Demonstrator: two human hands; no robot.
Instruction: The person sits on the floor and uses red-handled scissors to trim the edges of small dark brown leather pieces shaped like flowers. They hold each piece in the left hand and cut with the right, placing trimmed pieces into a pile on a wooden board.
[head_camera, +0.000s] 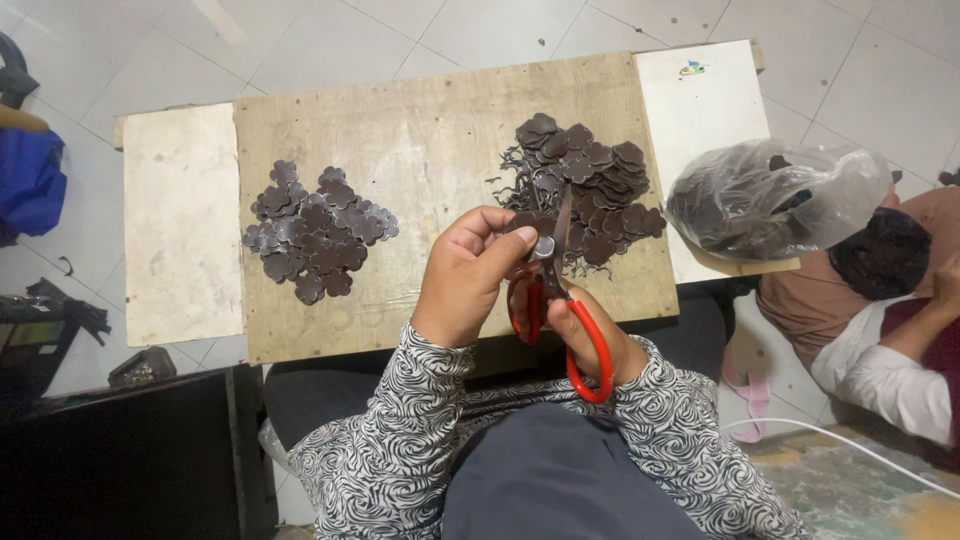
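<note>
At the far left, a blue cloth bundle (28, 180) lies on the tiled floor. The low plywood-topped desk (420, 140) carries a flat spread of dark brown scalloped leather cut-outs (318, 232) at about nine o'clock from the hands. At twelve to one o'clock of the hands sits a second, taller heap of dark brown leather cut-outs (590, 185), with thin curled trimmings at its near edge. Nothing stands between the hands and either pile.

The left hand (468, 275) has its fingers (510, 240) pinched on a small dark brown leather piece (528, 224), which shows just above the thumb tip, touching the blades. The right hand (590, 335) has its fingers closed through the loops of red-handled metal scissors (555, 290), blades pointing to twelve o'clock.

At three o'clock, a clear plastic bag of dark pieces (775, 195) rests on the desk corner, beside another person (880, 310) seated on the floor.
</note>
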